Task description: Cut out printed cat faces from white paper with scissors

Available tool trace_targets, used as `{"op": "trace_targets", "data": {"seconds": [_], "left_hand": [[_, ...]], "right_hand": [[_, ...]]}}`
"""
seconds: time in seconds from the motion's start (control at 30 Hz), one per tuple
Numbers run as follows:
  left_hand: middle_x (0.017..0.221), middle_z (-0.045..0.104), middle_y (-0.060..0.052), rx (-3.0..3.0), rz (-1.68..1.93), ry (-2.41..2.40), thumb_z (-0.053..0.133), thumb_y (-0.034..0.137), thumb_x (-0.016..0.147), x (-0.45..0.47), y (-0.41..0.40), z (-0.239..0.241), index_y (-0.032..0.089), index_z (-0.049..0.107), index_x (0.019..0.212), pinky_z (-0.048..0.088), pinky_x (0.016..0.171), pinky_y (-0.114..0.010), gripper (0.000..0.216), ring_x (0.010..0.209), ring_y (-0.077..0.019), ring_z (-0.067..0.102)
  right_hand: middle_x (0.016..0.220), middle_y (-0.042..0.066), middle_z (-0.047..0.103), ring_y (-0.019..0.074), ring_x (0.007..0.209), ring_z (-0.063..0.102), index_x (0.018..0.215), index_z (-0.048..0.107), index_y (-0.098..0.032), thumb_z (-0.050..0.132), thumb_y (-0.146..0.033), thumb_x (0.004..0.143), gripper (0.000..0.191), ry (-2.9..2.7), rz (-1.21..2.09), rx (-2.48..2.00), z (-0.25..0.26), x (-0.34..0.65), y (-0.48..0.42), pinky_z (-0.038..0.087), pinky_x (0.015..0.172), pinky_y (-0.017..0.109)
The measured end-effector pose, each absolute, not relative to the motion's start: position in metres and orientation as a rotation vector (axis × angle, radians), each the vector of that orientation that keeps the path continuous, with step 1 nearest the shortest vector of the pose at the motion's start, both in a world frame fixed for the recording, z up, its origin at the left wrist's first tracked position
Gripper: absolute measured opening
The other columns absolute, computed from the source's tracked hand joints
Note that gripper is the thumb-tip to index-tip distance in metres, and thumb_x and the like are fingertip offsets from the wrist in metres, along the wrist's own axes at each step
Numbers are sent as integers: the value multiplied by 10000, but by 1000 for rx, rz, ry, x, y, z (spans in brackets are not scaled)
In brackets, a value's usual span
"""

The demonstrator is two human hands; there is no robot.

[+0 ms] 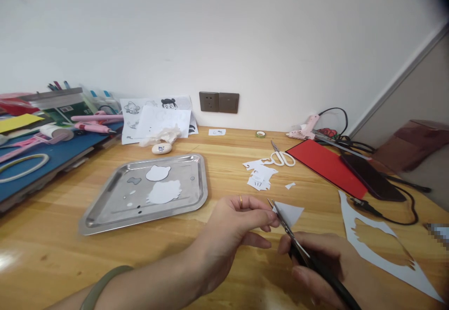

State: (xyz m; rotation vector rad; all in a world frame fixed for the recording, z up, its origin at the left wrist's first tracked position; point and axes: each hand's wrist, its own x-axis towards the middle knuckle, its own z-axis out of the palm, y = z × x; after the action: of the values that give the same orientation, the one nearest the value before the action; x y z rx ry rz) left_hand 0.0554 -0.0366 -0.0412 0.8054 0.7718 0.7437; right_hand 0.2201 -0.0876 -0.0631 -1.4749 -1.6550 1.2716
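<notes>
Between thumb and fingers, my left hand (pixel 242 221) pinches a small piece of white paper (pixel 290 212) by its left side. My right hand (pixel 322 258) is closed around the black handles of a pair of scissors (pixel 298 244). The scissor blades lie across the paper, close to my left fingertips, their tips pointing away to the upper left. Just beyond are white paper scraps (pixel 260 175) and a tiny triangular offcut (pixel 290 185). On the left, a metal tray (pixel 201 179) holds a cat-head paper cutout (pixel 157 173), a larger white cutout (pixel 164 191) and several tiny pieces.
White-handled scissors (pixel 283 159) lie behind the scraps. To the right are a red sheet (pixel 326 165), a dark phone (pixel 372 177), a pink glue gun (pixel 308 126), cables and a cut-out paper frame (pixel 368 254). Printed sheets (pixel 163 120) and a blue mat (pixel 70 148) with tools occupy the left.
</notes>
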Motion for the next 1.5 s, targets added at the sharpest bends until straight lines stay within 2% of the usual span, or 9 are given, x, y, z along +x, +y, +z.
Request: {"op": "trace_targets", "data": {"seconds": [0.57, 0.87, 1.0, 1.2, 1.33, 1.5], "left_hand": [[684, 574, -19, 824, 734, 760, 627, 176, 644, 55, -35, -42, 120, 633, 682, 418, 535, -159, 69, 668, -92, 488], [690, 569, -24, 822, 731, 745, 618, 170, 656, 55, -35, -42, 112, 627, 687, 420, 536, -154, 67, 670, -90, 485], [693, 569, -22, 822, 734, 744, 624, 168, 651, 55, -35, -42, 116, 623, 690, 421, 535, -152, 65, 673, -90, 488], [700, 570, -10, 808, 742, 730, 632, 154, 646, 55, -35, -44, 127, 615, 698, 426, 533, -148, 61, 667, -82, 502], [709, 562, -7, 807, 764, 736, 635, 150, 646, 55, -34, -44, 127, 612, 703, 427, 540, -146, 65, 671, -78, 497], [725, 567, -16, 806, 795, 755, 639, 157, 649, 54, -33, -44, 124, 609, 718, 433, 557, -150, 82, 697, -85, 508]], "right_hand": [[478, -78, 303, 79, 378, 278, 721, 577, -186, 541, -273, 676, 104, -1631, 1322, -1494, -68, 221, -88, 341, 355, 194], [462, -71, 309, 87, 356, 296, 700, 577, -208, 548, -280, 665, 85, -1622, 1277, -1483, -69, 221, -88, 336, 340, 204], [451, -72, 294, 79, 349, 257, 647, 560, -201, 551, -311, 656, 111, -1593, 1235, -1465, -73, 221, -88, 285, 316, 201], [424, -74, 316, 71, 332, 298, 633, 543, -187, 568, -312, 643, 127, -1545, 1303, -1471, -67, 217, -86, 255, 325, 191], [416, -74, 311, 70, 328, 308, 576, 511, -189, 578, -302, 622, 140, -1517, 1281, -1509, -61, 214, -87, 295, 321, 187], [402, -80, 320, 63, 327, 291, 617, 526, -188, 576, -318, 632, 140, -1465, 1345, -1516, -62, 214, -87, 319, 320, 181]]}}
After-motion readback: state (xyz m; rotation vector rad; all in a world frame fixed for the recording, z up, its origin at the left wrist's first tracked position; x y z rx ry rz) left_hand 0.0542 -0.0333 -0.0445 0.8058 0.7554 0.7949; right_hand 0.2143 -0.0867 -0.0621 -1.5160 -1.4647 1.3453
